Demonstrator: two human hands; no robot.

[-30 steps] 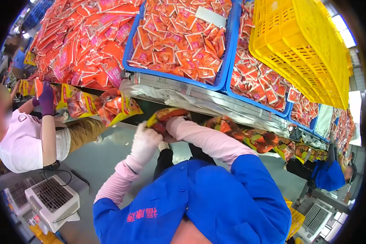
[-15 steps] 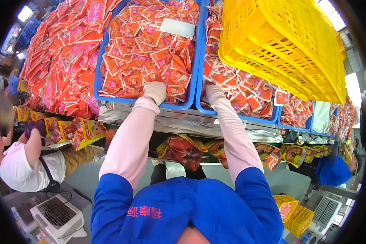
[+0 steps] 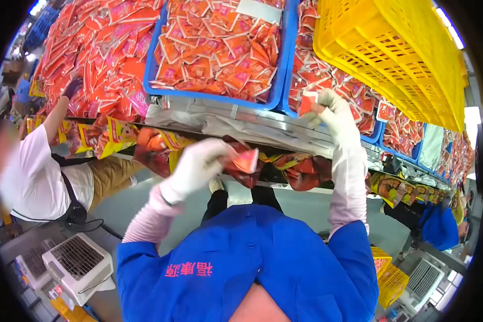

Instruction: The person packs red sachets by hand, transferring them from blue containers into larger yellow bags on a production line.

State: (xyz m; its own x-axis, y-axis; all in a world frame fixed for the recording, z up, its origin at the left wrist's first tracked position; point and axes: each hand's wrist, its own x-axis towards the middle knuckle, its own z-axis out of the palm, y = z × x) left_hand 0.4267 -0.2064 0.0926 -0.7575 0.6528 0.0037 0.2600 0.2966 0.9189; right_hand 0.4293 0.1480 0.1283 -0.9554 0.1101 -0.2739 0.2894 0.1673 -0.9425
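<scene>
My left hand point(image 3: 196, 166), in a white glove, is closed on a small red sachet point(image 3: 246, 160) over the row of open bags at the table's front. Just beneath that sachet is a dark red bag point(image 3: 241, 174). My right hand point(image 3: 337, 115), also gloved, pinches another red-and-white sachet point(image 3: 307, 103) at the front rim of the right blue tray point(image 3: 287, 80). Red sachets fill this tray and the left blue tray point(image 3: 214, 99). The left hand is slightly blurred by motion.
A yellow crate point(image 3: 392, 59) rests over the right trays. Larger red packets point(image 3: 102, 59) are heaped at the left, where a co-worker's dark-gloved hand point(image 3: 72, 87) reaches in. Colourful bags point(image 3: 115, 134) hang along the table edge. A person in blue point(image 3: 439, 225) is at the far right.
Both hands have come out of the blue trays, each with a sachet. The left moved down toward the bags; the right moved right. The co-worker's hand went up to the packet heap.
</scene>
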